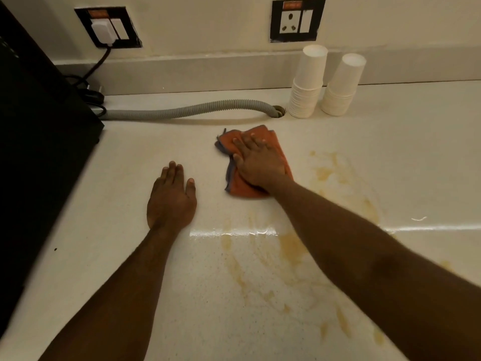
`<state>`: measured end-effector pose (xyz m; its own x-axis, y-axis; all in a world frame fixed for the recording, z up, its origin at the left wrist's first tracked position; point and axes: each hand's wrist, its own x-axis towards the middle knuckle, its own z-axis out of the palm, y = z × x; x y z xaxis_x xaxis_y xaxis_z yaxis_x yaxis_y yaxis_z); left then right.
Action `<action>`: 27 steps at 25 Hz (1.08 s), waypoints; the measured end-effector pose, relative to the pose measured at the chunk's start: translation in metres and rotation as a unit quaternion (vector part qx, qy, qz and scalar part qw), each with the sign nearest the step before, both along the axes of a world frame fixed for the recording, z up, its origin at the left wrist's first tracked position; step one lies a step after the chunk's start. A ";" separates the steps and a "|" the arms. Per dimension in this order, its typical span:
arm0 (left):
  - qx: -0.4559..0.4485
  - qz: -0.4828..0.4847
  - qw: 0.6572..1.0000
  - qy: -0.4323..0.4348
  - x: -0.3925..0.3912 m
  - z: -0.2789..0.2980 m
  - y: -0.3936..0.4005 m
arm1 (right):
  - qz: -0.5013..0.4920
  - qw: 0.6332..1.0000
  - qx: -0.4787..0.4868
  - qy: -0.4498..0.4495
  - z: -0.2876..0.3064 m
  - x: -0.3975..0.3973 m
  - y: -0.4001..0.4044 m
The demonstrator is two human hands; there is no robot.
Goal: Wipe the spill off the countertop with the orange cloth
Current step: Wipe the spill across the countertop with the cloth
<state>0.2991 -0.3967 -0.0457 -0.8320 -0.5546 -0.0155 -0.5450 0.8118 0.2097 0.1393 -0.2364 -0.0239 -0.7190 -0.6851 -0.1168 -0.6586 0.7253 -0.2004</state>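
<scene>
An orange cloth (276,142) with a grey-blue edge lies folded on the pale countertop (156,142), near the middle. My right hand (256,162) lies flat on top of it, fingers spread and pointing toward the wall, pressing it down. My left hand (171,199) rests palm down on bare counter to the cloth's left, holding nothing. Thin yellow-brown streaks of the spill (289,248) smear the counter in front of and to the right of the cloth, some under my right forearm.
Two upside-down stacks of white paper cups (308,84) (342,87) stand by the back wall at right. A grey ribbed hose (187,110) runs along the back into a counter hole. A black appliance (39,126) fills the left side. Wall sockets (296,20) sit above.
</scene>
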 end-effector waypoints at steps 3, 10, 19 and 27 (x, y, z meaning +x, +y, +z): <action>-0.001 -0.007 1.000 0.004 0.002 -0.001 -0.002 | -0.008 0.999 0.023 0.024 0.010 -0.037 0.027; -0.015 -0.009 1.000 -0.003 -0.001 -0.008 -0.004 | -0.115 0.993 -0.009 0.039 -0.006 0.007 0.083; -0.009 -0.025 1.000 -0.007 0.001 -0.003 -0.005 | -0.108 0.994 0.021 0.028 0.001 -0.053 0.096; -0.009 -0.018 1.000 -0.006 0.001 -0.005 -0.002 | -0.287 0.957 0.002 0.040 -0.009 0.015 0.197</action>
<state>0.2998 -0.3985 -0.0509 -0.8512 -0.5246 -0.0154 -0.5177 0.8345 0.1885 0.1540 -0.0398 -0.0328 -0.9834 -0.1748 -0.0481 -0.1650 0.9729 -0.1620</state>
